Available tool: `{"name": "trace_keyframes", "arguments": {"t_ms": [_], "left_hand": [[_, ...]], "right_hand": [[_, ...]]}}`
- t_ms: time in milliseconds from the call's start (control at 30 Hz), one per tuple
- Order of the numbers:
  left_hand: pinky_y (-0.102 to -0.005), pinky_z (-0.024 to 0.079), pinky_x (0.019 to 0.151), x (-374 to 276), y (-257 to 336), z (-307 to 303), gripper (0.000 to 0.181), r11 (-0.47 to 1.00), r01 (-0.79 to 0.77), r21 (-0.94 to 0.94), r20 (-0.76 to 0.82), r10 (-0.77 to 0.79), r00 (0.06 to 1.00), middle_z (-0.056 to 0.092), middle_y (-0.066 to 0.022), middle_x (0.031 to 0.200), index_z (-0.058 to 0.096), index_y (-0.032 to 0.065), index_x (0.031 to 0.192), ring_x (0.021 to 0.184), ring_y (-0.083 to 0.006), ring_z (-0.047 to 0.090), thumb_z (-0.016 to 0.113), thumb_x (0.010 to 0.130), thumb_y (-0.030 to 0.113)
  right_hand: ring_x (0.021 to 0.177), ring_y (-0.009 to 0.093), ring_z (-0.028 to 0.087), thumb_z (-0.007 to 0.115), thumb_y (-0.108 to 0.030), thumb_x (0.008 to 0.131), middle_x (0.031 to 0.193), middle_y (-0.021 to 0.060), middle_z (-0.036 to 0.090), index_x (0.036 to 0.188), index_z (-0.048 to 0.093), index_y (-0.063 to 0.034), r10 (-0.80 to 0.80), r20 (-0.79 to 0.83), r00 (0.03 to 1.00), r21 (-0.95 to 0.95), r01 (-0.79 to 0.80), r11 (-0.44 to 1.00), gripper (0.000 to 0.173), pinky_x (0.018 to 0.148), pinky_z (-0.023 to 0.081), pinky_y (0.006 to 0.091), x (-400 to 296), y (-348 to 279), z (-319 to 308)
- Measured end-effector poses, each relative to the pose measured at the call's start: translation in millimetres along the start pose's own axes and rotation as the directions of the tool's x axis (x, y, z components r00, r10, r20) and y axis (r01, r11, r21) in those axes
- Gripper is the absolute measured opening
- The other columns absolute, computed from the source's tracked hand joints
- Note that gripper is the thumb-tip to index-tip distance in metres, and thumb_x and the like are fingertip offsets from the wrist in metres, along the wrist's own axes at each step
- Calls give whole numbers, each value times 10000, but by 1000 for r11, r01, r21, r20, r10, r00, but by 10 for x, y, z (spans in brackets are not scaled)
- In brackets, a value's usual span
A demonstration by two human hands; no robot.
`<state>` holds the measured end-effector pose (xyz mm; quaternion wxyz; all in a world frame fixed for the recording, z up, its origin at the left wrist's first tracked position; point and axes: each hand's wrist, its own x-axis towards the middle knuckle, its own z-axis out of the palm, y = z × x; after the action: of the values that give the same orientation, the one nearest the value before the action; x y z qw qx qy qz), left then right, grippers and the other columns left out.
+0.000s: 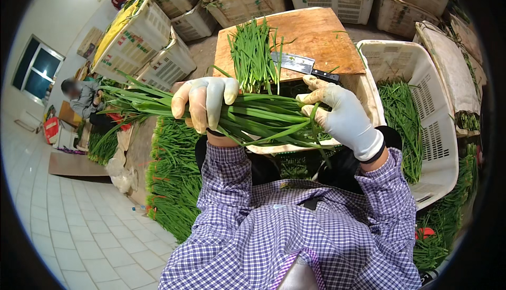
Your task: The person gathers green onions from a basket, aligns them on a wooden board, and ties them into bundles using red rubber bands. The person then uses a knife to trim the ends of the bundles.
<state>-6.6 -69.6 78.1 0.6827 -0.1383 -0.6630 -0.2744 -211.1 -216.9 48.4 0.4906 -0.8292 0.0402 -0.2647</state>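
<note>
My gloved left hand (207, 102) is wrapped from above around a bunch of long green leaves that look like garlic chives (269, 118). The bunch lies sideways across my front, one end fanning out to the left. At its right end is my gloved right hand (336, 110), its fingers bent. A loose leaf (315, 126) crosses the right thumb and hangs down; whether it is pinched cannot be seen. Beyond my hands, a second pile of chives (255, 55) rests on a wooden board (312, 25). Beside that pile lies a cleaver (294, 63), its black handle towards my right hand.
The board sits on a white plastic crate (359, 96). To the right stands another crate (438, 128) holding loose leaves (399, 120). Tied chive bundles (172, 179) cover the floor at left. Stacked crates (332, 1) line the back. A person (81, 96) sits far left.
</note>
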Motion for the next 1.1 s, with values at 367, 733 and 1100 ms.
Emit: {"name": "trace_keyframes", "arguments": {"t_ms": [367,733,1100], "left_hand": [[-337,402,855,-62,52,54,145,998,-59,-27,-157,55,986,683,37,730,682,193,1037,652,-90,604,659,916,116],[-326,425,883,-50,-9,-24,126,966,-201,-160,-213,165,963,652,49,631,701,153,987,555,-89,581,599,923,118],[-328,385,1052,-180,230,17,192,954,-300,29,-513,272,814,556,109,734,659,169,1062,679,-24,518,648,890,85]], "right_hand": [[767,323,657,659,-137,870,846,146,670,917,665,-57,-112,-281,953,-455,-30,890,93,671,525,386,4,614,-59],[1004,150,620,637,-99,916,1151,86,682,1150,666,18,9,430,903,540,-266,798,263,912,483,283,289,397,-237],[963,168,647,590,-89,912,1006,80,705,1074,670,25,284,-125,951,-139,-300,944,214,878,504,291,-257,1116,-449]]}}
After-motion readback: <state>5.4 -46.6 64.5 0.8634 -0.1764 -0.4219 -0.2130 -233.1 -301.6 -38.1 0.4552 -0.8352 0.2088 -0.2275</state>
